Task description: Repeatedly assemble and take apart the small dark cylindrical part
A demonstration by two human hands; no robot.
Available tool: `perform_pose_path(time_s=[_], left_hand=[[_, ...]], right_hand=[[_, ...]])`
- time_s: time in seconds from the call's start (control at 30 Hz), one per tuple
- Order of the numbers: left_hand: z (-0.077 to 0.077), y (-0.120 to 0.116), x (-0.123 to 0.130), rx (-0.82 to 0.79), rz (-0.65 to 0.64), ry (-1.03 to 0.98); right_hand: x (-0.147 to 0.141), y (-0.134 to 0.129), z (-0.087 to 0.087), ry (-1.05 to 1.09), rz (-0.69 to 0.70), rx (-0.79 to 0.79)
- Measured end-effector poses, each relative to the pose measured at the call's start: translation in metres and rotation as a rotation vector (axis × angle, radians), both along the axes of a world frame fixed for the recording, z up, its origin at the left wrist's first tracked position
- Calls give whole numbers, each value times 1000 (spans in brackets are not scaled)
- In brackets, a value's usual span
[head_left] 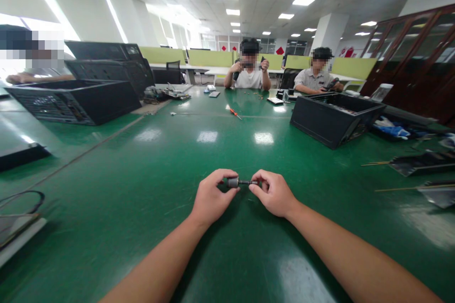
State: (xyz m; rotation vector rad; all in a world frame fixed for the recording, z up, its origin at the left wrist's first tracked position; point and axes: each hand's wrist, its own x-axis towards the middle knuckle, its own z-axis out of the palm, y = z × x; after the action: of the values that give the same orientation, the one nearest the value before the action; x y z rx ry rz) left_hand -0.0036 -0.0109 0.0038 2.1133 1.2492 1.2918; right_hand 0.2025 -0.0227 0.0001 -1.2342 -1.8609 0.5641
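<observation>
A small metal part with a grey cylinder (232,182) and a thin dark shaft (245,182) spans the gap between my two hands, low over the green table (170,151). The fingers and thumb of my left hand (215,196) close round the cylinder end. My right hand (273,193) pinches the far end of the shaft, and its fingertips hide that end. Something small and red shows beside the cylinder at my left fingers. Farther off, an orange-handled screwdriver (235,113) lies on the table.
Black computer cases stand at the left (85,99) and right (334,116). Metal pieces (423,162) lie at the right edge, and a flat panel with a cable (21,232) at the near left. Three people sit round the table, their hands away from mine.
</observation>
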Motion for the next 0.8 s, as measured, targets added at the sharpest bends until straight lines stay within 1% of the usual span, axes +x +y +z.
perform_pose_path(time_s=[0.37,0.57,0.8], left_hand=[[0,1,-1,19,29,13],[2,0,0,20,42,31],[4,2,-1,38,14,9]], right_hand=[[2,1,0,5,-15,5],[1,0,1,7,-20,12],[1,-1,2,7,-19,14]])
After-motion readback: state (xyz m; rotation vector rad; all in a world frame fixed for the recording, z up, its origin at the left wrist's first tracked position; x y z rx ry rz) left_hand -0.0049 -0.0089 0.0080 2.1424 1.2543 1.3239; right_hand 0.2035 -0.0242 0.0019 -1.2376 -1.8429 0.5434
